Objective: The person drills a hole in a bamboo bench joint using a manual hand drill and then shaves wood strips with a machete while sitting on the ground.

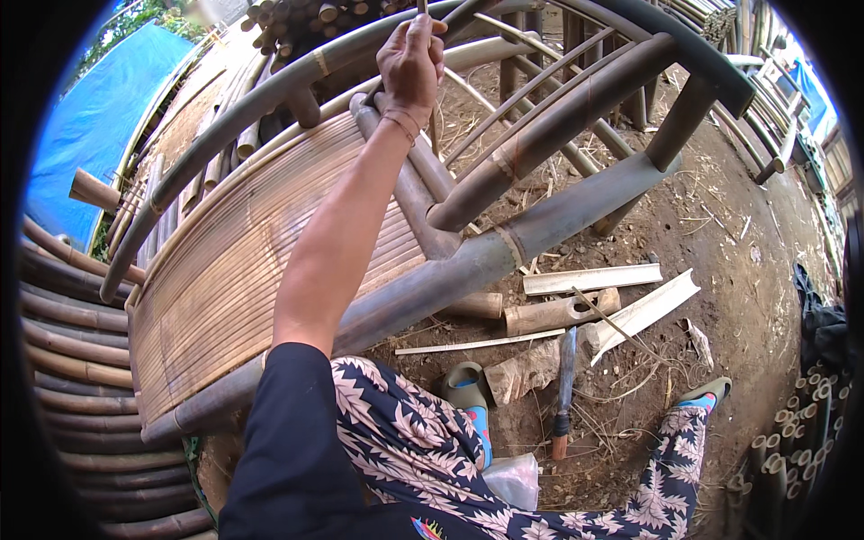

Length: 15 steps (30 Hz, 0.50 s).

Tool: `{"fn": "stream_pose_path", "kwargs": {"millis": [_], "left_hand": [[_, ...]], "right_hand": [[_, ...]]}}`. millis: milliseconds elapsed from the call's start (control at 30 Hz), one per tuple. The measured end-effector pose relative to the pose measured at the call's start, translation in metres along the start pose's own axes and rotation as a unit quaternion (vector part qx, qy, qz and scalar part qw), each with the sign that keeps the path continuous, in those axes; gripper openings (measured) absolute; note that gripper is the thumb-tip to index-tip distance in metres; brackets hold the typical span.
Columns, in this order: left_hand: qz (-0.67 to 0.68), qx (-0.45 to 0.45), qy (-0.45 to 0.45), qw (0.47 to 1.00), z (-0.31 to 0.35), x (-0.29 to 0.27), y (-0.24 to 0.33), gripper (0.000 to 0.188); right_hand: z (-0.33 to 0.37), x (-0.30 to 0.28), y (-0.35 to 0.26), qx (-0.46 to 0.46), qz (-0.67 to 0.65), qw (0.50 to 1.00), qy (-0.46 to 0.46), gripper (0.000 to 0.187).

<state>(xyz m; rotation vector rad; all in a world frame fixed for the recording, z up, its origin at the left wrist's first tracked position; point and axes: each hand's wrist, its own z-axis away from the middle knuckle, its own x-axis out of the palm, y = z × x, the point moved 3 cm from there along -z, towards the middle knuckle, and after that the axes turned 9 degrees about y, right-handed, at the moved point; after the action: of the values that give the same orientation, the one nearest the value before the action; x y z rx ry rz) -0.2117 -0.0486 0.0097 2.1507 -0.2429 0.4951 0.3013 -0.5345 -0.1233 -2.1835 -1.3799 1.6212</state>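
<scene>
My left arm reaches up and forward over a bamboo chair [247, 211] lying tilted before me, with a slatted panel and thick grey-brown poles. At the far side of the frame my left hand [411, 67] is closed around a thin upright stick. Its tip shows just above the fist, and its lower end is hard to trace among the poles. Close beneath the hand is a short crosspiece [396, 175] of the chair. My right hand is out of sight.
Near my feet lie a machete [566, 378], a wood block [522, 369], split bamboo pieces [648, 315] and a clear plastic bag [515, 481]. Bamboo poles [81, 373] are stacked at left; cut bamboo ends [796, 432] stand at right. A blue tarp [94, 117] hangs far left.
</scene>
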Motion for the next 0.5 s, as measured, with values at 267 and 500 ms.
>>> {"fn": "stream_pose_path", "kwargs": {"millis": [267, 500], "left_hand": [[-0.054, 0.009, -0.025, 0.998, -0.001, 0.008, -0.024, 0.033], [-0.061, 0.0, -0.048, 0.997, -0.001, 0.008, -0.034, 0.032]], "right_hand": [[-0.049, 0.05, 0.005, 0.04, 0.034, 0.997, -0.05, 0.033], [-0.061, 0.051, 0.013, 0.049, 0.046, 0.997, -0.05, 0.031]]}}
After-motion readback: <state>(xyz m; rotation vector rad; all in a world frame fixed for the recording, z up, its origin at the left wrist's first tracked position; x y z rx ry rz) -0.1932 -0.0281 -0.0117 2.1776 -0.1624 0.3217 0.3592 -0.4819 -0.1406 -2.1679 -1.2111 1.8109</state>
